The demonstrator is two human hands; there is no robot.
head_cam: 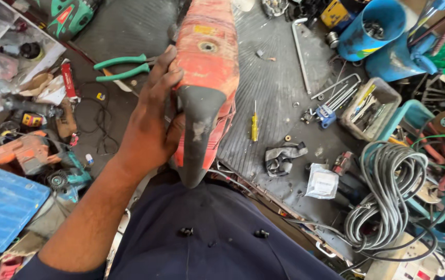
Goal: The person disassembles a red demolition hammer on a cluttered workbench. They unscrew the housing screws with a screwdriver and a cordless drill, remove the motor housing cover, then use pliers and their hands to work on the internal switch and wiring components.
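Red, worn power tool (209,62) with a black rubber rear grip sits upright in the middle of the view, its dark handle end resting close to the person's dark blue buttoned shirt (207,243) and its body reaching away over the ribbed grey rubber mat (274,83). The left hand (152,124) clasps the tool from its left side, fingers (165,72) curled onto the red casing and the thumb tucked near the black grip. No right hand shows anywhere in the view.

On the mat just right of the tool lies a small yellow-handled screwdriver (254,124), and beyond it a crumpled grey rag (282,158) and a small clear plastic packet (322,181). Green-handled pliers (121,67) lie left of the hand, near the fingertips. A thick coil of grey cable (385,192) is heaped at the lower right, well apart from the tool. A blue plastic bucket (375,28) lies tipped at the upper right, with a grey tray of small tools (370,106) below it. An orange power drill (23,150) rests at the left, above a blue ribbed plastic case (2,205).
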